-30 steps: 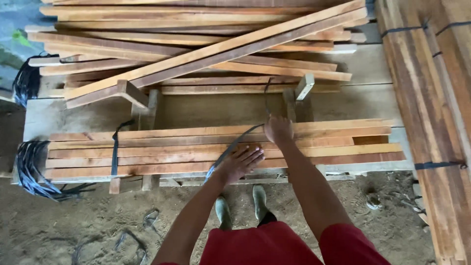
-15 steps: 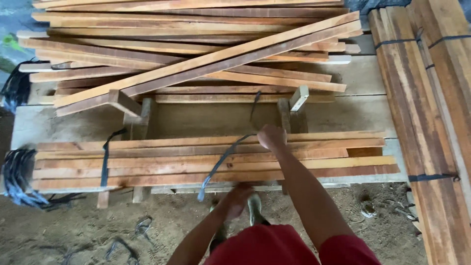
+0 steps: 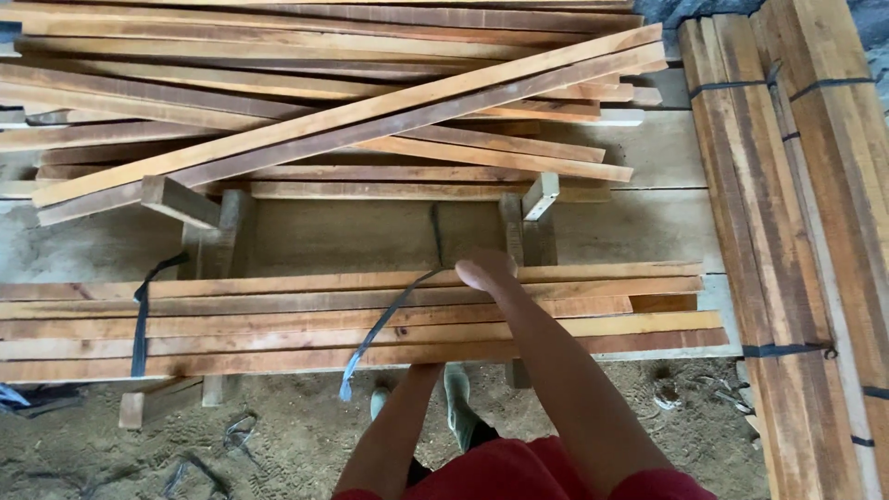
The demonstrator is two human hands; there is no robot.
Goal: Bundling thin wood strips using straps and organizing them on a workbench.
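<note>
A flat bundle of long wooden slats (image 3: 231, 324) lies across a low wooden stand in front of me. A black strap (image 3: 380, 324) runs diagonally over it, and its loose end hangs off the near edge. My right hand (image 3: 483, 271) is curled at the bundle's far edge, gripping that strap where it goes over. My left forearm (image 3: 398, 426) reaches under the near edge of the bundle, and the hand itself is hidden beneath the slats. A second black strap (image 3: 139, 324) wraps the bundle further left.
A loose heap of slats (image 3: 324, 111) lies behind on a grey bench, with two long ones slanting across. Strapped plank bundles (image 3: 787, 185) run along the right. Strap scraps (image 3: 231, 435) lie on the dirt floor by my green boots (image 3: 458, 398).
My left hand left the top of the bundle and went down under its near edge. My right hand kept its place at the far edge. The view shifted to the right.
</note>
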